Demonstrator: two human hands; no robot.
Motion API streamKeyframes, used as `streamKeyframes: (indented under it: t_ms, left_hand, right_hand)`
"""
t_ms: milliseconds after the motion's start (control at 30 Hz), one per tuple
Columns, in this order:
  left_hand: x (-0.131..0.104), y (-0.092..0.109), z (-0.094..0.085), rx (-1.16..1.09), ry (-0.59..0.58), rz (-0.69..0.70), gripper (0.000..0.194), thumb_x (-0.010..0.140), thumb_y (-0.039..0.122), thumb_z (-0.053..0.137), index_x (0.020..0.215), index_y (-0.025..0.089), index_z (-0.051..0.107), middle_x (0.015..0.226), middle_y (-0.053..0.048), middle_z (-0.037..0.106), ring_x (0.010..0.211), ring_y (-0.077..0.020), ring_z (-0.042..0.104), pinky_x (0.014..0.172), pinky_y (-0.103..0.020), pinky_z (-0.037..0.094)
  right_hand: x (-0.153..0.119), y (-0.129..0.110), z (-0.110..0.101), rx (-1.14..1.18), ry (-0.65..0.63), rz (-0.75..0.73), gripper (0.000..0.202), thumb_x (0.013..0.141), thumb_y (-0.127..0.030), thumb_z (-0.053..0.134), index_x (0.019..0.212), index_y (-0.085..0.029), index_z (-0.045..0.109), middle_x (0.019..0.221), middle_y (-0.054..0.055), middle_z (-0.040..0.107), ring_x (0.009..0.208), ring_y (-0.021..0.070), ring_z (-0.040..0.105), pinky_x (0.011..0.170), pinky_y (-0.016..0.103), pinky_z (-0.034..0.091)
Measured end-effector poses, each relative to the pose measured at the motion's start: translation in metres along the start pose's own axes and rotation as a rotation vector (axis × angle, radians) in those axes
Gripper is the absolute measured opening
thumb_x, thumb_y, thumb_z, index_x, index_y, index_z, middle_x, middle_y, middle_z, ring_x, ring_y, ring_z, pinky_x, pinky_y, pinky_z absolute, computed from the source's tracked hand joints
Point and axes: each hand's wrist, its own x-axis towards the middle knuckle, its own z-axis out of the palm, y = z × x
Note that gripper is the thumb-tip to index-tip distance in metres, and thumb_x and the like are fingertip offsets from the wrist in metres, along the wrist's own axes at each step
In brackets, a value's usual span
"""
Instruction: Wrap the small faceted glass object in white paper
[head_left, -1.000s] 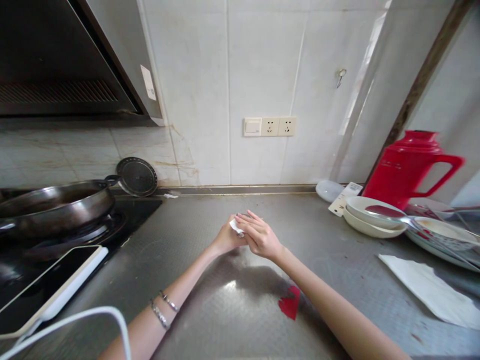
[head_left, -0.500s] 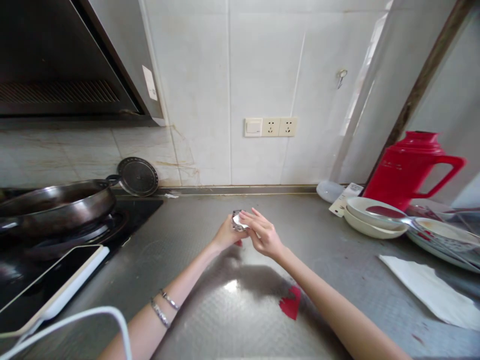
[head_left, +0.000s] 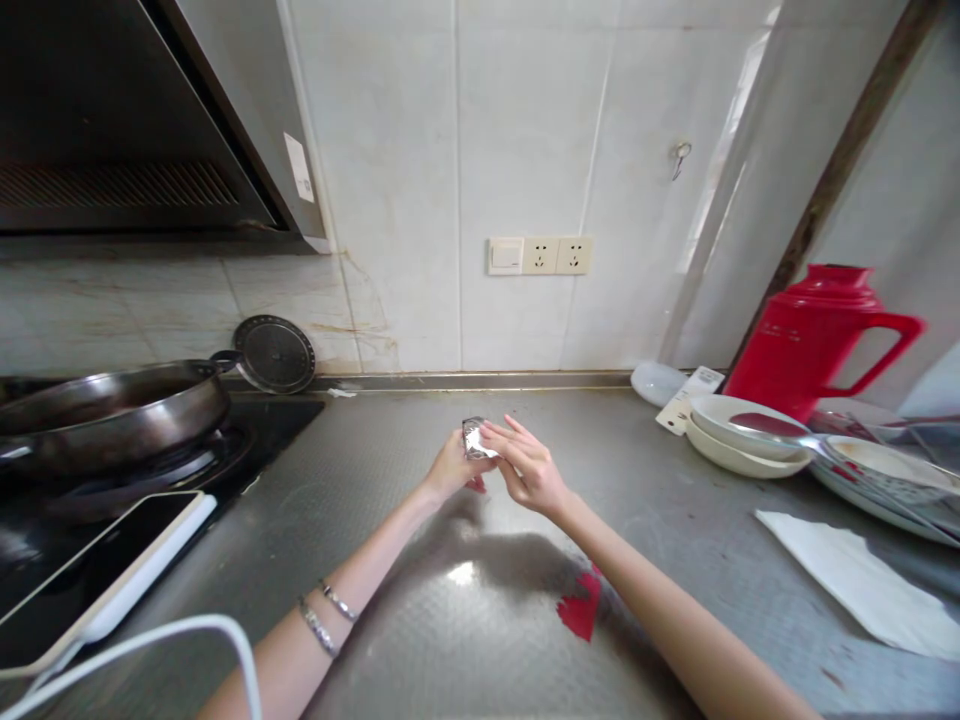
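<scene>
Silver-and-white object, just below frame centre over the tabletop, is clamped in your left hand's grip, your right hand touching it, whether pinching I cannot tell; handling looks underway, setting-down not yet done.

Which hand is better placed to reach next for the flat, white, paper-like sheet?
Probably the right hand: it lies nearer the white sheet, though it touches the small silvery-white object in the left hand.
</scene>
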Motion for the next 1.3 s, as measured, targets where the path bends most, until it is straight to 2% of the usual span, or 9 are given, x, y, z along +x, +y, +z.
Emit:
streamKeyframes:
  t_ms: [133, 333, 500, 633, 800, 933, 1033, 1133, 1300]
  left_hand:
    - [0.002, -0.004, 0.002, 0.014, 0.041, 0.019, 0.052, 0.059, 0.031, 0.078, 0.099, 0.016, 0.049, 0.068, 0.004, 0.057, 0.044, -0.0087, 0.054, 0.039, -0.023, 0.049]
    - [-0.003, -0.001, 0.008, 0.009, 0.069, -0.009, 0.055, 0.059, 0.023, 0.077, 0.102, 0.016, 0.043, 0.07, 0.005, 0.056, 0.045, -0.0078, 0.053, 0.038, -0.022, 0.048]
    - [-0.002, 0.003, 0.005, 0.03, 0.083, 0.0, 0.055, 0.06, 0.025, 0.077, 0.103, 0.015, 0.043, 0.071, 0.005, 0.055, 0.044, -0.0075, 0.052, 0.038, -0.022, 0.047]
    - [0.002, -0.004, 0.003, 0.065, 0.085, 0.01, 0.054, 0.062, 0.027, 0.077, 0.103, 0.015, 0.044, 0.075, 0.002, 0.057, 0.046, -0.0079, 0.052, 0.038, -0.022, 0.047]
    - [0.006, -0.014, 0.0, 0.144, 0.088, 0.066, 0.056, 0.064, 0.032, 0.078, 0.106, 0.014, 0.046, 0.087, -0.005, 0.062, 0.061, -0.0127, 0.058, 0.044, -0.022, 0.048]
    - [0.007, -0.015, -0.002, 0.139, 0.003, 0.169, 0.058, 0.066, 0.034, 0.077, 0.113, 0.015, 0.049, 0.102, -0.009, 0.064, 0.086, -0.0198, 0.064, 0.072, -0.031, 0.055]
    - [0.006, -0.014, -0.005, 0.127, -0.056, 0.265, 0.095, 0.056, 0.03, 0.085, 0.134, 0.021, 0.033, 0.128, -0.013, 0.054, 0.114, -0.0264, 0.056, 0.097, -0.042, 0.045]
    - [0.004, -0.014, -0.008, 0.264, 0.0, 0.266, 0.126, 0.045, 0.029, 0.089, 0.145, 0.025, 0.012, 0.143, -0.018, 0.038, 0.126, -0.0321, 0.047, 0.106, -0.051, 0.035]
    - [0.001, -0.014, -0.009, 0.463, 0.08, 0.306, 0.106, 0.049, 0.029, 0.087, 0.138, 0.021, 0.029, 0.138, -0.018, 0.043, 0.122, -0.0337, 0.048, 0.102, -0.051, 0.038]
  right_hand:
    - [-0.001, 0.0, 0.003, 0.038, 0.027, 0.089, 0.039, 0.089, -0.01, 0.042, 0.121, -0.023, 0.059, 0.122, 0.008, 0.065, 0.119, 0.0215, 0.058, 0.108, 0.05, 0.038]
    - [0.002, 0.006, 0.006, 0.217, 0.169, 0.626, 0.029, 0.093, -0.032, 0.046, 0.106, -0.023, 0.07, 0.105, 0.006, 0.073, 0.099, 0.0252, 0.068, 0.094, 0.042, 0.05]
    - [0.008, 0.005, 0.007, 0.623, 0.147, 0.891, 0.039, 0.088, -0.046, 0.052, 0.116, -0.021, 0.065, 0.121, 0.008, 0.065, 0.113, 0.0267, 0.059, 0.094, 0.041, 0.048]
    - [0.012, 0.001, 0.006, 0.899, 0.042, 0.926, 0.048, 0.08, -0.041, 0.066, 0.123, -0.024, 0.058, 0.124, 0.006, 0.063, 0.107, 0.0237, 0.062, 0.095, 0.039, 0.047]
    - [0.013, -0.001, 0.006, 1.0, 0.019, 0.892, 0.048, 0.077, -0.036, 0.069, 0.121, -0.024, 0.057, 0.115, 0.004, 0.067, 0.098, 0.0212, 0.065, 0.089, 0.035, 0.049]
    - [0.015, -0.003, 0.006, 0.912, 0.092, 0.975, 0.042, 0.071, -0.04, 0.073, 0.107, -0.02, 0.063, 0.101, 0.005, 0.071, 0.093, 0.0221, 0.067, 0.084, 0.035, 0.053]
    - [0.017, -0.005, 0.007, 0.9, 0.114, 1.081, 0.045, 0.069, -0.045, 0.073, 0.103, -0.018, 0.065, 0.099, 0.006, 0.071, 0.091, 0.0237, 0.067, 0.076, 0.035, 0.057]
    - [0.017, -0.004, 0.008, 0.901, 0.131, 1.185, 0.044, 0.07, -0.049, 0.07, 0.099, -0.016, 0.066, 0.095, 0.007, 0.071, 0.084, 0.023, 0.069, 0.07, 0.035, 0.058]
    - [0.016, -0.003, 0.009, 0.861, 0.119, 1.226, 0.044, 0.071, -0.053, 0.069, 0.094, -0.016, 0.067, 0.088, 0.006, 0.071, 0.074, 0.0215, 0.069, 0.063, 0.033, 0.059]
